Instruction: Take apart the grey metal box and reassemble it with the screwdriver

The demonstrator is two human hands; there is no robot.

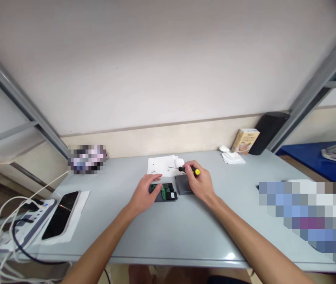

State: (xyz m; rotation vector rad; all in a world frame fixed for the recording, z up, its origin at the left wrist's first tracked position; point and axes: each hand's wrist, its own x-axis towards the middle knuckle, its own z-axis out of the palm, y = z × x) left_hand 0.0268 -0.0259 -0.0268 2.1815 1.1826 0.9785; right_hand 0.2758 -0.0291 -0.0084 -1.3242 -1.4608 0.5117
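My right hand [199,182] is closed around a small screwdriver [189,170] with a black and yellow handle. Its thin shaft points left, over a white sheet of paper [159,162] where several tiny dark screws [153,171] lie. Beneath that hand sits a dark grey case [182,186], partly covered by it. My left hand [147,191] rests at the left side of a green circuit board [165,191], fingers apart; whether it presses on the board I cannot tell. The board lies in a dark flat tray. A small white rounded object [179,162] stands at the paper's right edge.
On the left are a black phone [61,215] and a white power strip [34,223] with tangled cables. Crumpled tissue [232,157], a yellow box [245,141] and a black cylinder [270,132] stand at the back right. Blurred-out items occupy the right side and back left of the desk [162,240].
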